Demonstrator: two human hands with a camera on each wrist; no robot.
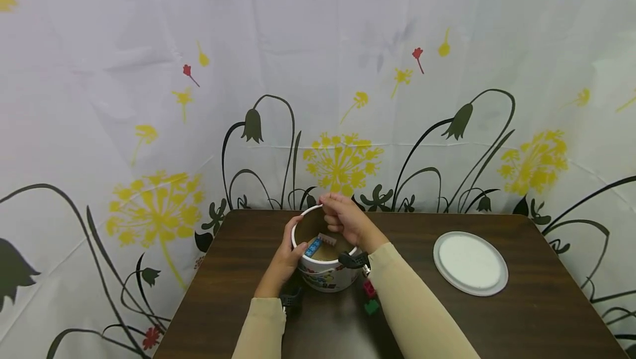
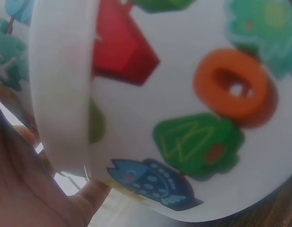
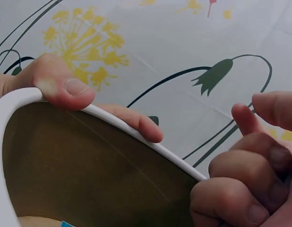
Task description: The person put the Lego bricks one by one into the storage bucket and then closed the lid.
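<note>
Gripping the tub (image 1: 325,280): left hand (image 1: 284,262); right hand (image 1: 351,224) curled, seemingly empty; blocks (image 1: 313,247) inside, loose blocks (image 1: 369,289) remaining by right sleeve (image 1: 414,301).

Left hand (image 1: 285,255) is bare; directly behind it, left wristband (image 1: 293,296) is black, then left sleeve (image 1: 259,327), plain beige. Right hand (image 1: 349,221) is bare; directly behind it, right wristband (image 1: 351,260) is black, then right sleeve (image 1: 417,309), matching beige.
</note>
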